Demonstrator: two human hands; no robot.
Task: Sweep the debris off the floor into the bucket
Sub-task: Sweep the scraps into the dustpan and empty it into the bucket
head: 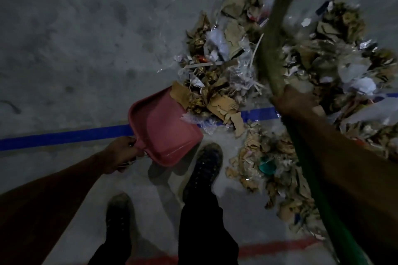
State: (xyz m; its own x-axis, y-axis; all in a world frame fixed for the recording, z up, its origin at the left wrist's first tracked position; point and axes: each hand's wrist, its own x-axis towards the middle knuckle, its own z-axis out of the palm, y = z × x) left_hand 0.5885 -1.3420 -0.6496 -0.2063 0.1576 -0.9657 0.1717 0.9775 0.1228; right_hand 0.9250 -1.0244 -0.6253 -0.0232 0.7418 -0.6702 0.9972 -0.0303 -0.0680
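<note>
step in hand: loading the dustpan. left hand is gripping the handle of the pink dustpan, fingers curled round it, and the pan's open lip is lying against the near edge of the debris pile, a few cardboard scraps already overlapping the lip at about 1 o'clock from the pan. right hand is closing round the broom where the bristle bundle meets the green handle; bristles are reaching over the pile toward 12 o'clock, blurred.

debris is spreading from centre frame out to 3 o'clock and down to 5 o'clock, across the blue floor line. right shoe is standing just beside the pan's rear corner.

next move, by my reading: dragging the bristles toward 8 o'clock into the pan while bracing it flat, so scraps are not sliding under the lip.

hard to make out: the bucket is not in view. broom tip is cut off at the top edge. light is dim; whether the bristles are touching the pile is probably yes, but i cannot tell.
</note>
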